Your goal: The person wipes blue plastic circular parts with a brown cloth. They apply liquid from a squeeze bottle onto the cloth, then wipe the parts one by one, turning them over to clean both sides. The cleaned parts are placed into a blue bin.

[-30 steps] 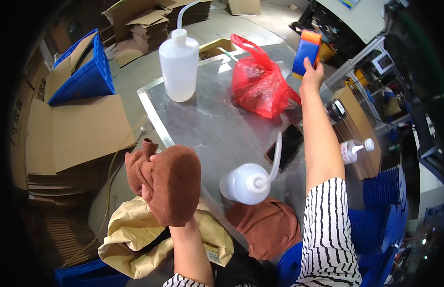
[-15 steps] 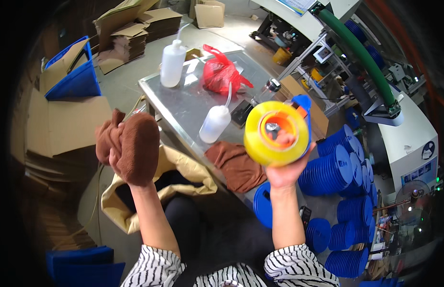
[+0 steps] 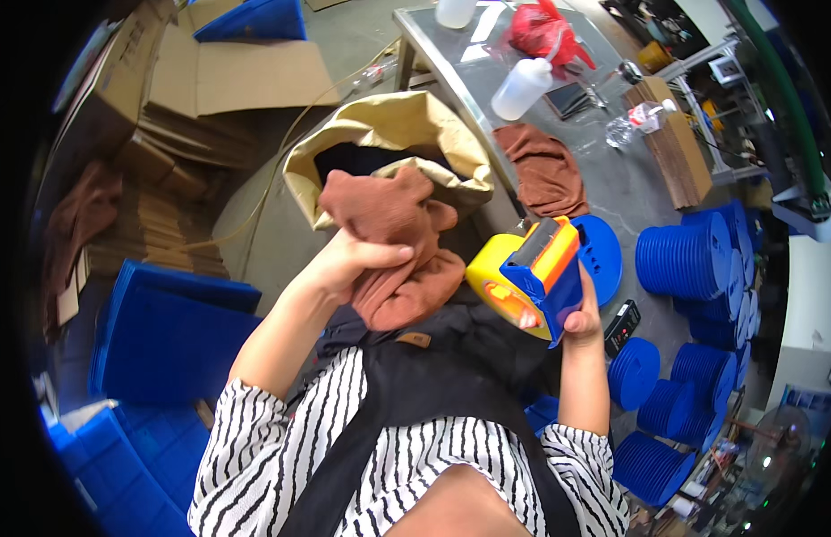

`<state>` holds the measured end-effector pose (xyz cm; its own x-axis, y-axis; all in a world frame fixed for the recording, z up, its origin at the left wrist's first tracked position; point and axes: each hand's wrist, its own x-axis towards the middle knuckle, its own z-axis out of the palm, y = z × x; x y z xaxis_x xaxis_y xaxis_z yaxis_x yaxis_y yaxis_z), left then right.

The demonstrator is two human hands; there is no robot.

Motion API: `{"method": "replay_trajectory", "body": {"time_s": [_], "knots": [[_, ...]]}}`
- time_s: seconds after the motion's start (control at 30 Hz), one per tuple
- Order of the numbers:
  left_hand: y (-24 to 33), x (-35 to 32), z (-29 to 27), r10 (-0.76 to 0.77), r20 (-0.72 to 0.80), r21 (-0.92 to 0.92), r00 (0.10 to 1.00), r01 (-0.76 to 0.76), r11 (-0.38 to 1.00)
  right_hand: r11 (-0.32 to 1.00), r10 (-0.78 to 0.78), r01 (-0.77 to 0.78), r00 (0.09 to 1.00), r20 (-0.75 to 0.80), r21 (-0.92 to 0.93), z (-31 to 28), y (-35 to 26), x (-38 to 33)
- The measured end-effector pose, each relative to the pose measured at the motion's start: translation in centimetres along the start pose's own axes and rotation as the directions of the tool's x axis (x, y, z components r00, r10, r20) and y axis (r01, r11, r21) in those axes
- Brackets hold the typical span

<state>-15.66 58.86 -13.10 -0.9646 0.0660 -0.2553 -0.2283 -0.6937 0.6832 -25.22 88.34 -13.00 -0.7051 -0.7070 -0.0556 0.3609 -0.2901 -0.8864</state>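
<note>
Workshop floor space surrounds the person on all sides: flattened cardboard sheets (image 3: 241,76) lie at upper left, blue plastic crates (image 3: 169,336) sit at lower left, and stacks of blue round discs (image 3: 693,259) fill the right side. Farther out, at the top of the view, stands a metal table (image 3: 612,183) that carries a white squeeze bottle (image 3: 521,88) with a thin spout, a red plastic bag (image 3: 541,27), a dark flat device (image 3: 572,98), a small clear bottle (image 3: 632,123) and a brown cloth (image 3: 545,170) lying flat near the table edge. An open tan sack (image 3: 407,134) with a dark interior stands just beside the table, directly beyond the hands. The left hand (image 3: 348,264) is raised in front of the chest with its fingers clenched around a bunched brown rag (image 3: 398,242); the rag hangs in folds above and below the grip and overlaps the lower rim of the sack in the view. The right hand (image 3: 576,313) grasps a yellow tape dispenser (image 3: 527,277) with a blue and orange frame from below, thumb on the near face and fingers wrapped behind it. The dispenser is held near the rag, slightly to its right and not touching it. Both forearms rise from a black-and-white striped top worn under a dark apron (image 3: 433,394).
</note>
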Motion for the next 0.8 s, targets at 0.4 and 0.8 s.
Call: {"method": "replay_trajectory", "body": {"time_s": [0.4, 0.8], "knots": [[-2.9, -0.3, 1.3, -0.072, 0.031, 0.304, 0.997, 0.059, 0.951, 0.367, 0.293, 0.227, 0.892, 0.343, -0.902, 2.3, -5.4, 1.3], [-4.0, 0.2, 1.2, -0.167, 0.212, 0.262, 0.963, 0.109, 0.959, 0.313, 0.357, 0.215, 0.876, 0.324, -0.925, 0.7, -5.8, 1.0]]}}
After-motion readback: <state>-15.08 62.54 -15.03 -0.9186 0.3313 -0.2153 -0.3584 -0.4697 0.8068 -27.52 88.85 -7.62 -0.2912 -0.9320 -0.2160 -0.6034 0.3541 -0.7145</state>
